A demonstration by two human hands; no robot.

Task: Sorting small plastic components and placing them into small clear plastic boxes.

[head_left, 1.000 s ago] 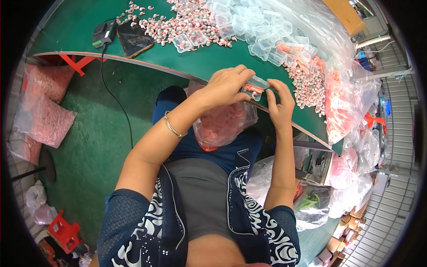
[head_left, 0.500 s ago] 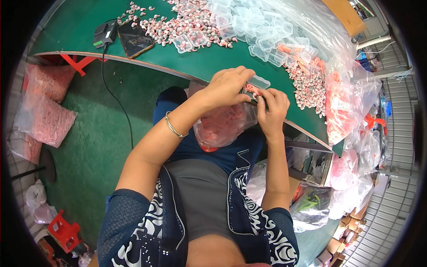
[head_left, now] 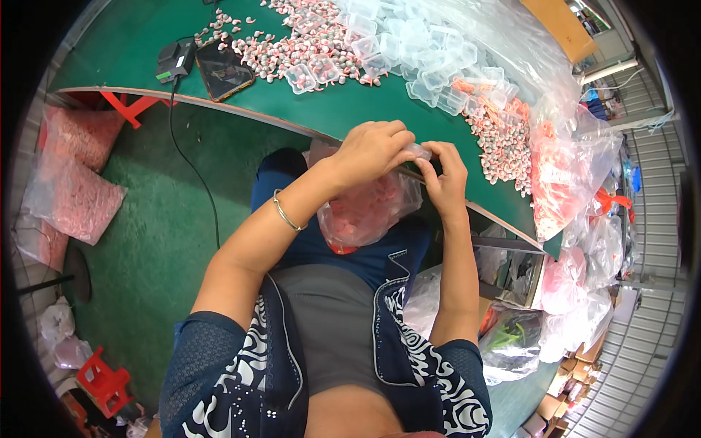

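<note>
Head view: left hand (head_left: 371, 152), right hand (head_left: 447, 179) gripping small clear box (head_left: 418, 151).

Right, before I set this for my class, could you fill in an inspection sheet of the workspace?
Surface: green tabletop, partly covered by piles.
Job's things: small clear box between the hands, contents hidden; clear box pile; pink-and-grey pieces in two heaps.
Clutter: phone and black device, left.
Hands: left hand grips the small clear box; right hand pinches its right end.
Cables: black cable runs from the device past the table edge.
Surroundings: filled bags and red stool, left.
</note>
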